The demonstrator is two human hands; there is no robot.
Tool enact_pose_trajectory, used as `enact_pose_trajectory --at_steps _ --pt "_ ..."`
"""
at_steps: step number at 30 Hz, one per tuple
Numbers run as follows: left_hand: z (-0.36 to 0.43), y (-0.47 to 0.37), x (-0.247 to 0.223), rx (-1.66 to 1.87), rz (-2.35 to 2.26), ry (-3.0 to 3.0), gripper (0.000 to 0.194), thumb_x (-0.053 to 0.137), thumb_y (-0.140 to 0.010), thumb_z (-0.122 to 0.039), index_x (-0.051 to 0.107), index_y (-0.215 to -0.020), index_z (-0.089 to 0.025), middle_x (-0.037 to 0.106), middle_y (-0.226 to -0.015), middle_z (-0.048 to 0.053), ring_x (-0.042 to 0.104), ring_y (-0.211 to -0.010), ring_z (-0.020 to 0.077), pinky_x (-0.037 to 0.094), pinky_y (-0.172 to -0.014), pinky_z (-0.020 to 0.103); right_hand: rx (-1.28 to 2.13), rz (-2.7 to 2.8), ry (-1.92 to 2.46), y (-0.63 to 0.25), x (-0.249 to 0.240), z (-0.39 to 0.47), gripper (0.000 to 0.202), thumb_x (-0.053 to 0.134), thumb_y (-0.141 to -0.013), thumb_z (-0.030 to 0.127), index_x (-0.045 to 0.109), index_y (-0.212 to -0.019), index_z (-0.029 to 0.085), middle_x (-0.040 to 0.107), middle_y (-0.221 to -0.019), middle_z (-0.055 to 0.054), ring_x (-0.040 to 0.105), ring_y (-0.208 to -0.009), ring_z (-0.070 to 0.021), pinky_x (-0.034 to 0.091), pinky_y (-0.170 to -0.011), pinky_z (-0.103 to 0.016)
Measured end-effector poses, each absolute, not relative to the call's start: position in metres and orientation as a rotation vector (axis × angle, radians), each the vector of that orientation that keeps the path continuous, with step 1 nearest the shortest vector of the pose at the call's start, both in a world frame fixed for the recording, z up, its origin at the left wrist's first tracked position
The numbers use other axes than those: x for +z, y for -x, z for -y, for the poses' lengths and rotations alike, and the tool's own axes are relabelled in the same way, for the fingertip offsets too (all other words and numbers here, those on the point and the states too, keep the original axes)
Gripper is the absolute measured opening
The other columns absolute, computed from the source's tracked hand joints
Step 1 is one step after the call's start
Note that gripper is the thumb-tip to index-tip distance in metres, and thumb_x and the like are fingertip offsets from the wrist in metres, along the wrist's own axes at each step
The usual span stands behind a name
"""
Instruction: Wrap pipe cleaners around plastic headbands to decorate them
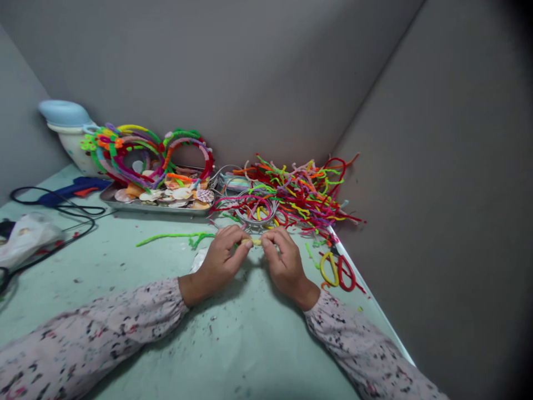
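Note:
Between my two hands is a short pale-yellow pipe cleaner [257, 242], held level above the table. My left hand [222, 258] pinches its left end between thumb and fingers. At the other end, my right hand [286, 264] closes on it the same way; the fingers cover both ends. A bright green pipe cleaner [166, 238] lies on the table just left of my left hand, with a darker green twisted piece beside it. Right of my right hand rest scissors with one yellow and one red handle [345, 273].
A metal tray [166, 209] holds fuzzy headbands [137, 147] and round patches. Behind my hands is a heap of colourful pipe cleaners [300, 191]. A blue glue gun [70, 190], black cord [89, 222], plastic bag [31, 239] and blue-lidded container [69, 130] are left. Grey walls enclose the table.

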State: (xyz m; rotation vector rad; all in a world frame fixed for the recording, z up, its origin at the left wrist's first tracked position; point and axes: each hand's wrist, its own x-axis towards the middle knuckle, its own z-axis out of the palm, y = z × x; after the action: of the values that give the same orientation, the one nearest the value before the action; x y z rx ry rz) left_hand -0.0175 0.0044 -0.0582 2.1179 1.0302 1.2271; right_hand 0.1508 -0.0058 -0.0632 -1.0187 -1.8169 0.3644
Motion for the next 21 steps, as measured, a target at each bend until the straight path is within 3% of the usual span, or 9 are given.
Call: enact_pose_trajectory --at_steps 21 --pt "-0.0050 0.0174 -0.0573 1.227 -1.041 -2.093 0.017 0.048 -0.091 -0.024 0.058 -0.079 -0.016 0.056 -0.078 0.003 0.051 -0.080 0.0176 0.039 -0.076 0.032 0.324 1.859 1.039 -0.1512 -0.0638 0.0060 0.018 0.041 -0.095 0.023 0.056 -0.084 0.020 0.055 -0.085 -0.004 0.051 -0.085 -0.0184 0.042 -0.077 -0.035"
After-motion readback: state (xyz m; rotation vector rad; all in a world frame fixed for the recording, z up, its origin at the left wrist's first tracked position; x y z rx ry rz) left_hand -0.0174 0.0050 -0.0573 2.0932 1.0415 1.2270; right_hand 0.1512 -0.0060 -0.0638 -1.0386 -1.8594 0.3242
